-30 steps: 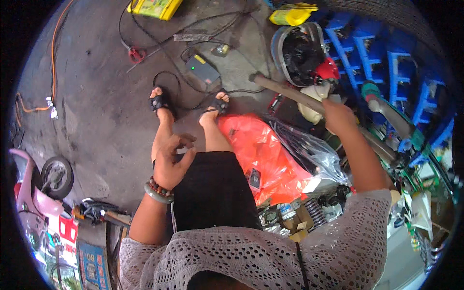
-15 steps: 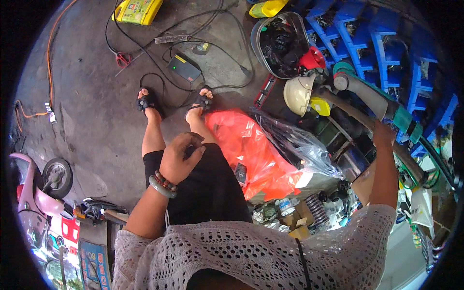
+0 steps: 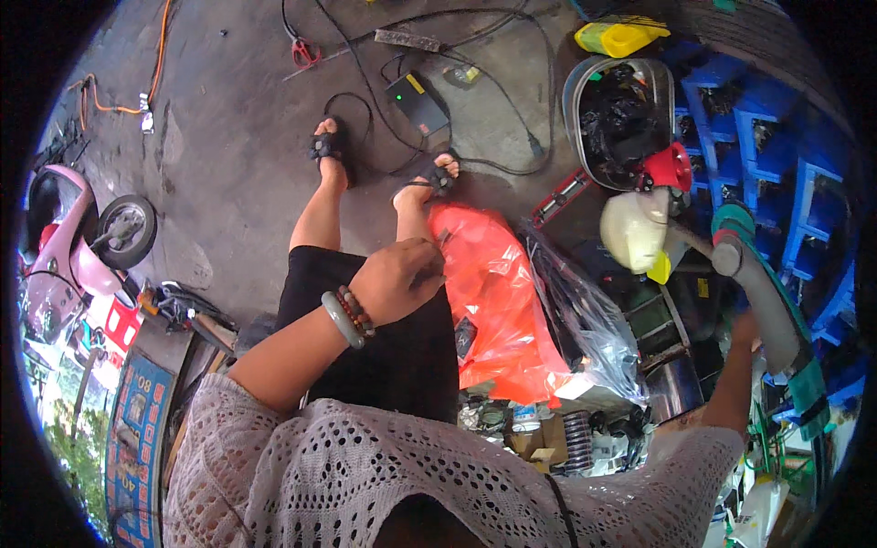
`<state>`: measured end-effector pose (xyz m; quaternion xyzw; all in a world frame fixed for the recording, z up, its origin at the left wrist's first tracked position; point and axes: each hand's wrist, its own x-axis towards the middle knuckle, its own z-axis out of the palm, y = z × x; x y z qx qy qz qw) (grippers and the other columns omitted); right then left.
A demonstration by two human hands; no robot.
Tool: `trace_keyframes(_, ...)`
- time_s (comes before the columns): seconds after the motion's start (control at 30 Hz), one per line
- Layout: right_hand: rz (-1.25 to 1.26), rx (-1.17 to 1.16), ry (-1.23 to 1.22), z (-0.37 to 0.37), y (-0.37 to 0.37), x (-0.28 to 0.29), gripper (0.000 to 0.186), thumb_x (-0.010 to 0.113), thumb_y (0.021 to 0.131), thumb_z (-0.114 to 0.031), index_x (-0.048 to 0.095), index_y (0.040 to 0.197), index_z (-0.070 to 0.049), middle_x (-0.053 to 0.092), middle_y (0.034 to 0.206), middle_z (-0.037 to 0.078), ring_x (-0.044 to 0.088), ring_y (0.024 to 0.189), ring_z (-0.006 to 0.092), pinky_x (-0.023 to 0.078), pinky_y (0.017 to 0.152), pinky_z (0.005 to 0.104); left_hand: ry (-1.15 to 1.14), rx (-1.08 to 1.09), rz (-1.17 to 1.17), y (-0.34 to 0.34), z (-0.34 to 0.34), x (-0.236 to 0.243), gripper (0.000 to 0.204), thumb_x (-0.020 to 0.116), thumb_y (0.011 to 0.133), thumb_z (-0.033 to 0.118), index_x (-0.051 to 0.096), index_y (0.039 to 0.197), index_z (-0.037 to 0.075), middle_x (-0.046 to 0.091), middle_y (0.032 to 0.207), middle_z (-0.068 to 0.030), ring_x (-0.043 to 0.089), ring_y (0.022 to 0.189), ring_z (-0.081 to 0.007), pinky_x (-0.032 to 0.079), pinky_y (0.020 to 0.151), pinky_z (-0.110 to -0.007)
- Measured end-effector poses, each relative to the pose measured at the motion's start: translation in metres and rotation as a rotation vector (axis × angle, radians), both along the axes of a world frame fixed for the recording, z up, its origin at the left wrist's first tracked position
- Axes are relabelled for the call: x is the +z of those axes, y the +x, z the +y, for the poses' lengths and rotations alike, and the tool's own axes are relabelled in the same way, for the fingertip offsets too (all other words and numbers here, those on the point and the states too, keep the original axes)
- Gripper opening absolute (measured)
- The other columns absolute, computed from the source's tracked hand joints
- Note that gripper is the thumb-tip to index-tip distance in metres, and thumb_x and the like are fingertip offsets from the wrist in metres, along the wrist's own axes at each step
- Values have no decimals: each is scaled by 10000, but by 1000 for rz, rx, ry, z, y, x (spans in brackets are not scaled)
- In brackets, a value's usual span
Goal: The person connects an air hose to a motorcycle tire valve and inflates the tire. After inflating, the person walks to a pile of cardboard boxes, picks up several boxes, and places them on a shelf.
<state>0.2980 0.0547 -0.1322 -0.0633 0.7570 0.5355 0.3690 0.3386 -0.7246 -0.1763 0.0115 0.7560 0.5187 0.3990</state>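
Note:
My left hand (image 3: pixel 402 281) is over my lap, above the black shorts (image 3: pixel 365 365). Its fingers are curled in, with darkened fingertips; whatever they hold, if anything, is hidden. A pale bangle (image 3: pixel 342 320) and a beaded bracelet (image 3: pixel 355 309) circle that wrist. Over on the right, my right hand (image 3: pixel 744 327) is blurred beside a grey curved bar (image 3: pixel 766 297) bound with green wrapping (image 3: pixel 808 407). The bar partly covers the hand, so its fingers do not show. An orange-red plastic bag (image 3: pixel 493 292) and a clear plastic bag (image 3: pixel 598 329) lie between my legs and my right arm.
Black cables (image 3: pixel 548 91) loop around a dark box with a green light (image 3: pixel 417 103). Red-handled scissors (image 3: pixel 304 53) lie beyond my feet. A bin with a black liner (image 3: pixel 623 119), a cream helmet (image 3: pixel 632 228) and blue racks (image 3: pixel 763 137) stand right. A pink scooter (image 3: pixel 78 228) is left.
The whole view has turned, so the floor items sit farther right and higher. My left hand's fingers have curled more tightly. My right hand has come lower, behind the grey bar.

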Motion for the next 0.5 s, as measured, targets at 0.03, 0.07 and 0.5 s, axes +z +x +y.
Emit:
trace_keyframes(0.03, -85, -65, 16, -8, -9, -12, 347, 473, 959, -263, 614, 1182, -38, 586, 1249, 162, 580, 1089, 309, 454, 917, 411, -12, -3, 16, 1, 1, -3, 138, 651, 769, 93, 610, 891, 44, 647, 847, -124, 654, 802, -311, 527, 713, -392)
trace_keyframes(0.07, -73, -129, -40, -20, -14, -27, 345, 490, 950, -272, 618, 1176, -45, 586, 1243, 170, 593, 1057, 320, 463, 893, 429, -1, 14, -15, 4, 0, -5, 143, 660, 771, 88, 605, 894, 42, 642, 852, -124, 646, 808, -310, 520, 716, -387)
trace_keyframes(0.5, 37, -510, -1499, -531, -47, -284, 694, 770, 723, -334, 499, 1294, -46, 498, 1301, 211, 456, 1211, 389, 358, 1026, 461, -31, 139, -150, 9, -55, -30, 145, 666, 790, 96, 593, 898, 33, 628, 849, -117, 631, 805, -307, 507, 721, -369)
